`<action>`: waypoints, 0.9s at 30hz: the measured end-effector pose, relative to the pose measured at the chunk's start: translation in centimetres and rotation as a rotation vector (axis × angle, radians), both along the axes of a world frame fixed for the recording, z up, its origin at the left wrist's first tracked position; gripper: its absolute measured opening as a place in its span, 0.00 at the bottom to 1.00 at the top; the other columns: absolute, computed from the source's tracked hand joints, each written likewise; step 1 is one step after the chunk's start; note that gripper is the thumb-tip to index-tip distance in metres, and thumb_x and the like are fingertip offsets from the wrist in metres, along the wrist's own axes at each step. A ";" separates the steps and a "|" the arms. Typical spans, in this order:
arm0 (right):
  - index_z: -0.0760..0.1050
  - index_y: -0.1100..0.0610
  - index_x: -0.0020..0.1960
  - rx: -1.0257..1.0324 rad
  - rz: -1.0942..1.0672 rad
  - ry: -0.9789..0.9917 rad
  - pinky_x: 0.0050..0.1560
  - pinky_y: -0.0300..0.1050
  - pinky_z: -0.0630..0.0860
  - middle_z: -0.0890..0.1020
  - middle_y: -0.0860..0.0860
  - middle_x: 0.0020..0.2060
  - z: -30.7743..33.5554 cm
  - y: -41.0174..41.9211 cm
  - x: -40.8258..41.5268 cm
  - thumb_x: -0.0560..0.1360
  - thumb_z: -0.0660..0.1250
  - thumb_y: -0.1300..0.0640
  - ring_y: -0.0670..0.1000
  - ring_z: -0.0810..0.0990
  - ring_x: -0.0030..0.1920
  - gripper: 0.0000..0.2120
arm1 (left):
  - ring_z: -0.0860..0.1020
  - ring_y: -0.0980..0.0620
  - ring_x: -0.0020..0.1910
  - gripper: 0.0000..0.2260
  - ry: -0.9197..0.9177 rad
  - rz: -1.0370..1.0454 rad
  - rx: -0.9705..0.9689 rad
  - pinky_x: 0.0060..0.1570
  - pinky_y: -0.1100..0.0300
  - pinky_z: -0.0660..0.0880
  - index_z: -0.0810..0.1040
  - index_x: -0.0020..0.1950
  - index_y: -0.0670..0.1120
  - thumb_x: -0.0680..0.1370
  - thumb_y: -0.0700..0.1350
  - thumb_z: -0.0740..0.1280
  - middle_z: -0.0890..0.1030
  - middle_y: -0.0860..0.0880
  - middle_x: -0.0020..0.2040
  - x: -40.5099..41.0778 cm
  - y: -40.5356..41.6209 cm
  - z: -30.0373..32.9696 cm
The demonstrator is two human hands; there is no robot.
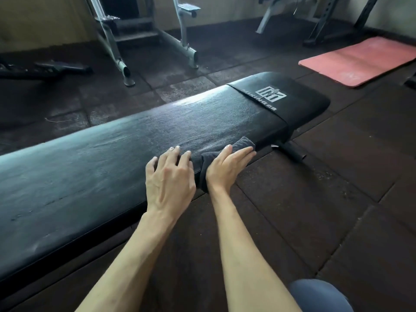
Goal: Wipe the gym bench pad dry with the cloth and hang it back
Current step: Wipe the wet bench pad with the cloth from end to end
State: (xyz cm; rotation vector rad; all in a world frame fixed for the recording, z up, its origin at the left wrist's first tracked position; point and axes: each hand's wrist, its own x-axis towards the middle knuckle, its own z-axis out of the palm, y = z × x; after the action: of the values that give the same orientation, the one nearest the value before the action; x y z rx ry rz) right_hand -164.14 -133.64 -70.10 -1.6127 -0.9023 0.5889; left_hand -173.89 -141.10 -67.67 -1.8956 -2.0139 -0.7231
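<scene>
A long black gym bench pad (126, 140) runs from lower left to upper right, with a white logo near its far end. A dark grey cloth (244, 143) is folded over the pad's near edge. My right hand (227, 167) lies flat on the cloth with fingers straight, pressing it against the pad's side. My left hand (170, 179) rests on the pad's near edge just left of the cloth, fingers spread and bent, holding nothing.
Dark rubber floor tiles surround the bench. A grey metal frame (121, 43) stands behind the bench, a pink mat (358, 59) lies at the far right, and a black rack (337, 23) stands at the back. A bench foot tube (292, 153) sticks out by the cloth. My knee (319, 296) is at bottom right.
</scene>
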 end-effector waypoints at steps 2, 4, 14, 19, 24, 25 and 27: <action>0.44 0.71 0.77 0.004 -0.008 0.015 0.79 0.48 0.44 0.45 0.68 0.78 0.0 1.4 1.6 0.84 0.52 0.54 0.61 0.45 0.79 0.31 | 0.78 0.46 0.66 0.15 0.005 -0.023 0.000 0.66 0.42 0.71 0.82 0.62 0.48 0.80 0.48 0.61 0.81 0.44 0.65 1.6 1.2 0.1; 0.44 0.71 0.77 0.009 -0.016 0.028 0.79 0.48 0.44 0.45 0.68 0.78 0.0 2.8 3.4 0.84 0.51 0.54 0.61 0.45 0.80 0.30 | 0.78 0.46 0.66 0.15 0.011 -0.038 -0.002 0.66 0.42 0.71 0.82 0.62 0.48 0.80 0.48 0.61 0.81 0.45 0.66 3.2 2.5 0.2; 0.44 0.71 0.77 0.015 -0.055 0.098 0.77 0.45 0.41 0.46 0.67 0.78 0.5 10.0 12.6 0.85 0.51 0.55 0.60 0.45 0.80 0.30 | 0.76 0.47 0.68 0.14 0.033 -0.027 -0.054 0.66 0.44 0.70 0.80 0.64 0.50 0.82 0.49 0.61 0.80 0.47 0.67 7.5 6.7 -0.4; 0.45 0.71 0.77 0.032 -0.084 0.108 0.77 0.44 0.42 0.47 0.68 0.78 0.5 12.0 15.0 0.85 0.51 0.55 0.60 0.46 0.79 0.29 | 0.76 0.49 0.68 0.16 0.058 -0.006 -0.030 0.66 0.45 0.68 0.80 0.65 0.51 0.82 0.51 0.58 0.80 0.49 0.67 7.6 6.8 -0.5; 0.47 0.70 0.78 0.068 -0.089 0.073 0.76 0.44 0.43 0.48 0.66 0.78 0.1 10.7 13.5 0.85 0.51 0.55 0.60 0.48 0.79 0.29 | 0.76 0.49 0.68 0.14 0.101 -0.001 -0.035 0.65 0.45 0.69 0.79 0.66 0.51 0.83 0.50 0.60 0.79 0.49 0.68 7.7 6.7 -0.6; 0.47 0.70 0.78 0.079 -0.085 0.063 0.77 0.44 0.43 0.48 0.66 0.78 0.0 10.2 12.9 0.85 0.51 0.55 0.60 0.48 0.80 0.29 | 0.76 0.49 0.68 0.14 0.091 -0.006 -0.041 0.65 0.45 0.69 0.79 0.66 0.51 0.83 0.50 0.60 0.79 0.49 0.68 7.7 6.7 -0.6; 0.47 0.69 0.78 0.102 -0.076 0.042 0.77 0.44 0.43 0.48 0.65 0.78 -0.2 9.1 11.7 0.85 0.52 0.55 0.59 0.47 0.80 0.29 | 0.75 0.49 0.69 0.15 0.052 -0.020 -0.049 0.66 0.45 0.69 0.79 0.66 0.51 0.83 0.50 0.59 0.79 0.49 0.68 7.4 6.6 -0.4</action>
State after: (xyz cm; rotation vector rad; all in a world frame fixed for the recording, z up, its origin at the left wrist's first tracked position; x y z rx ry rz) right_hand -152.42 -124.50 -70.25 -1.5306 -0.8238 0.5145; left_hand -166.49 -134.53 -68.10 -1.9435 -2.0017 -0.6282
